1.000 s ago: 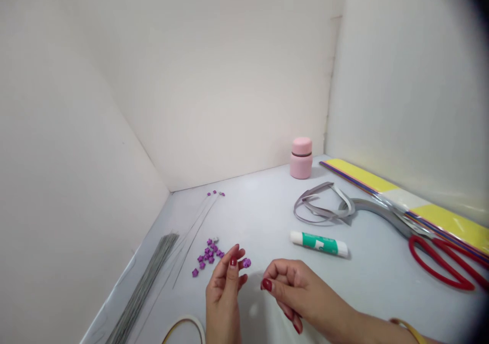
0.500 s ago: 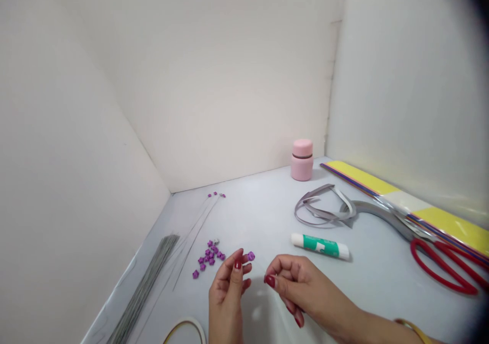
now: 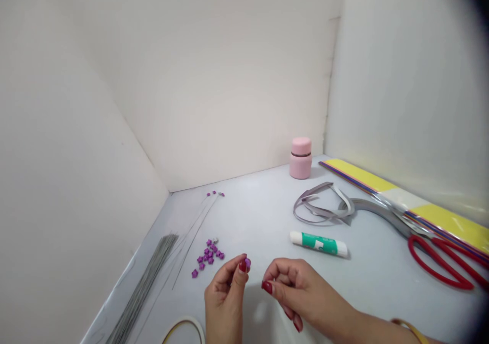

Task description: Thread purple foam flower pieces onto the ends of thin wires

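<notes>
My left hand (image 3: 225, 293) pinches a small purple paper star (image 3: 248, 263) between thumb and fingertip, and the star is partly hidden. To its right, my right hand (image 3: 300, 293) hangs in the air with its fingertips curled together, and nothing shows in them. A loose cluster of purple paper stars (image 3: 208, 257) lies on the pale blue-grey tabletop (image 3: 260, 217), just left of and beyond my left hand. Thin wires (image 3: 196, 237) with tiny purple stars at their tips run past that cluster.
A bundle of grey wires (image 3: 143, 288) lies along the left wall. Further right are a green-and-white glue stick (image 3: 319, 244), a pink jar (image 3: 300, 158), grey paper strips (image 3: 323, 206), red-handled scissors (image 3: 443, 265) and a yellow paper-strip pack (image 3: 397, 196). A thin hoop (image 3: 185, 323) sits at the bottom edge.
My left thumb and fingertip have closed further over the purple star, which now sits lower and more hidden. My right hand has shifted slightly left.
</notes>
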Motion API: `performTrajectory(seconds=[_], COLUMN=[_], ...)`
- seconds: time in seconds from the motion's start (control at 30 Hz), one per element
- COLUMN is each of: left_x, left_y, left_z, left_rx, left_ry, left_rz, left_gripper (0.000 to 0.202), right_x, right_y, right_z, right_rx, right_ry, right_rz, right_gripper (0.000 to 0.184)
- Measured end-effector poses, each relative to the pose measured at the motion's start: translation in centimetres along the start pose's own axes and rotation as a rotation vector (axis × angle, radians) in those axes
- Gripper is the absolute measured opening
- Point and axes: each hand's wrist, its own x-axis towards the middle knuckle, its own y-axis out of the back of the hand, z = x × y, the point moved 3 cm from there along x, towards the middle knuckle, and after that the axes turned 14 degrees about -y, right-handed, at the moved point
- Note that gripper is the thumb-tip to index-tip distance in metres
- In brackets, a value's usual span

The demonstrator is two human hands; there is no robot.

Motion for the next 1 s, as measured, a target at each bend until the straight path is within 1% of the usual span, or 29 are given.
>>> performTrajectory(seconds=[0.17, 0.33, 0.53, 0.73, 0.9, 1.0], left_x=[0.0, 0.1, 0.0, -0.3, -0.3, -0.2], left_y=[0.0, -0.1, -0.3, -0.7, -0.6, -0.5], left_z=[-0.8, -1.2, -1.0, -1.1, -1.6, -1.9], left_rx=[-0.114, -0.167, -0.169, -0.185, -0.193, -0.167], left_ry=[0.081, 0.081, 0.086, 0.108, 0.173, 0.194], left_rz=[0.004, -0.031, -0.057, -0.049, 0.009, 0.017], left_gripper=[0.028, 0.026, 0.025, 0.025, 0.031, 0.032], right_x=[0.1, 0.2, 0.1, 0.1, 0.4, 0.4], right_y=[-0.1, 0.0, 0.2, 0.7, 1.2, 1.4], right_z=[0.1, 0.3, 0.3, 0.5, 0.5, 0.0], right_rx=[0.001, -0.029, -0.05, -0.079, -0.08, -0.103], right_ry=[0.015, 0.007, 0.009, 0.008, 0.018, 0.007], right_rz=[-0.007, 0.013, 0.02, 0.036, 0.025, 0.017], right_gripper=[0.023, 0.021, 0.02, 0.021, 0.018, 0.017])
